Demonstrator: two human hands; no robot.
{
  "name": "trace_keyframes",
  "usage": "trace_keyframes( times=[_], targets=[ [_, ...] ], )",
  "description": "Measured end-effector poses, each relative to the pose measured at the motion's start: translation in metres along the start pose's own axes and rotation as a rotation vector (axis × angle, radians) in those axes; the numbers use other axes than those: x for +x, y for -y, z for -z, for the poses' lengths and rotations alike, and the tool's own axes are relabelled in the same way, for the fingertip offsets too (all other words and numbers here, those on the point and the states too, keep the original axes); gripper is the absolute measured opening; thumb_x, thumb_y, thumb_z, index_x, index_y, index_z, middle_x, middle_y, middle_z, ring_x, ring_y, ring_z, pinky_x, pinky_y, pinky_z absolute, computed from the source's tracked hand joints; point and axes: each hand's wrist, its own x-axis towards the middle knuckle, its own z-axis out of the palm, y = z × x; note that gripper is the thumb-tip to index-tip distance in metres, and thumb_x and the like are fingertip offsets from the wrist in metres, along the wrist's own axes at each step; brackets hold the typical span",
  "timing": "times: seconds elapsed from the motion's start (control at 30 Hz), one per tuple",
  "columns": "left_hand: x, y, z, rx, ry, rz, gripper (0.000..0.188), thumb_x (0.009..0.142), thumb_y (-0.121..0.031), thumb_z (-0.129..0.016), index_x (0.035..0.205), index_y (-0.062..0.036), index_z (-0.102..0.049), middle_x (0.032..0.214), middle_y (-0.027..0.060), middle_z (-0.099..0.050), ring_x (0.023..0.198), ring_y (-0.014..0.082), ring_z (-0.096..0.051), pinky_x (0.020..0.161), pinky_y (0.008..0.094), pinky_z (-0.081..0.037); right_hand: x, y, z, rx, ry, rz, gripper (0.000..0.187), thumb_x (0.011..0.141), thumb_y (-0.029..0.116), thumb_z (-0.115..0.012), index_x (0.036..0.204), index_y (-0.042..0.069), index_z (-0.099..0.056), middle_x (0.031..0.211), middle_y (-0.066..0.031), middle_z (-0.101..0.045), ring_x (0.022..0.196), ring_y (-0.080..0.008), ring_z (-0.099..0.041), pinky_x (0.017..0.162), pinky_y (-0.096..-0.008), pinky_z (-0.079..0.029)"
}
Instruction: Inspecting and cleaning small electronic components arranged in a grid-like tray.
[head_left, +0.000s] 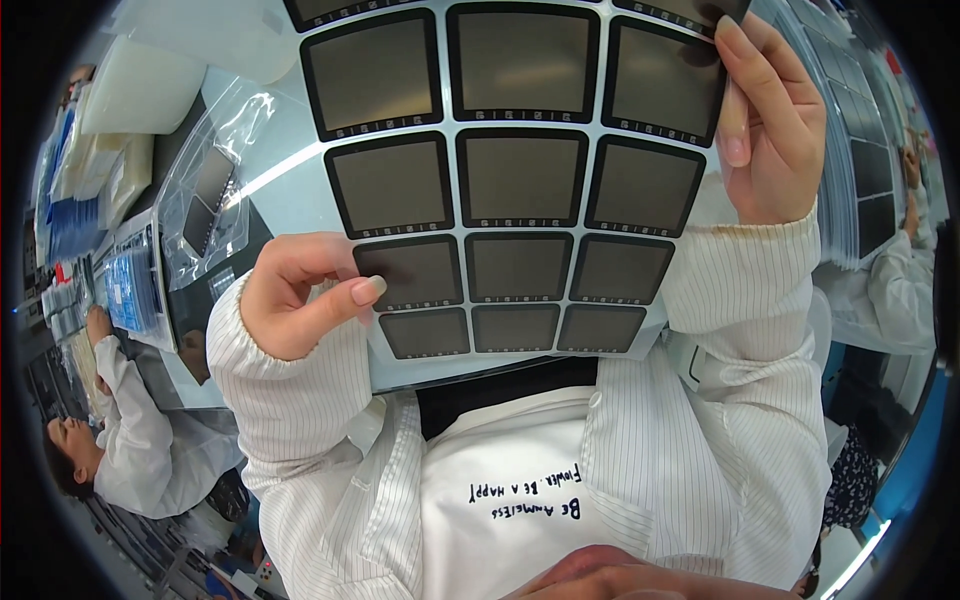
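Note:
A sheet of dark rectangular panels (523,178) with black borders, set in rows with pale gaps between them, is held up tilted in front of my chest. My left hand (305,290) pinches its left edge near the lower rows, with the thumb lying over the front. Higher up, my right hand (775,115) grips the right edge between thumb and fingers. The sheet's top runs out of view, and some fingertips are hidden behind it.
Left of the sheet, a clear plastic bag (262,125) with dark panels lies on the pale table (290,200). White wrapped bundles (145,85) and blue packs (130,290) stand farther left. Stacked panel sheets (850,120) are at the right. Co-workers (150,430) sit on both sides.

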Motion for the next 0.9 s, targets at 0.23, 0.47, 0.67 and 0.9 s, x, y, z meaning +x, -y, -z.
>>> trace_keyframes(
  times=[0.23, 0.47, 0.67, 0.9],
  targets=[
    [-0.001, 0.004, 0.001, 0.028, -0.009, 0.001, 0.022, 0.086, -0.015, -0.062, 0.069, -0.0015, -0.061, 0.062, 0.0055, -0.062, 0.054, 0.0099, -0.054, 0.052, 0.0236, -0.039, 0.002, 0.000, 0.003, 0.064, 0.061, -0.007, 0.015, 0.091, 0.004, -0.054, 0.099, -0.006, -0.061, 0.070, -0.0115, -0.065, 0.033, -0.0057, -0.041, 0.032, -0.0170, -0.028],
    [-0.004, 0.013, 0.002, -0.013, -0.032, -0.048, 0.024, 0.088, -0.017, -0.060, 0.071, -0.0002, -0.057, 0.061, 0.0055, -0.060, 0.053, 0.0108, -0.057, 0.049, 0.0220, -0.042, 0.004, 0.002, 0.002, 0.073, 0.066, -0.027, 0.016, 0.091, 0.004, -0.053, 0.100, -0.006, -0.062, 0.071, -0.0120, -0.066, 0.033, -0.0063, -0.043, 0.032, -0.0169, -0.029],
    [-0.003, 0.012, 0.000, -0.093, -0.072, -0.064, 0.023, 0.089, -0.020, -0.060, 0.077, -0.0002, -0.059, 0.063, 0.0049, -0.061, 0.051, 0.0081, -0.053, 0.048, 0.0211, -0.038, 0.005, 0.005, 0.003, 0.097, 0.047, -0.022, 0.015, 0.091, 0.003, -0.053, 0.099, -0.005, -0.062, 0.072, -0.0121, -0.066, 0.034, -0.0066, -0.044, 0.032, -0.0164, -0.030],
    [-0.003, 0.010, -0.003, -0.174, -0.172, -0.117, 0.017, 0.089, -0.015, -0.060, 0.092, 0.0016, -0.059, 0.069, 0.0034, -0.058, 0.057, 0.0071, -0.051, 0.055, 0.0197, -0.039, 0.010, 0.005, 0.005, 0.138, -0.020, 0.029, 0.014, 0.091, 0.007, -0.056, 0.098, -0.003, -0.063, 0.062, -0.0053, -0.063, 0.033, -0.0054, -0.041, 0.034, -0.0164, -0.029]
  ],
)
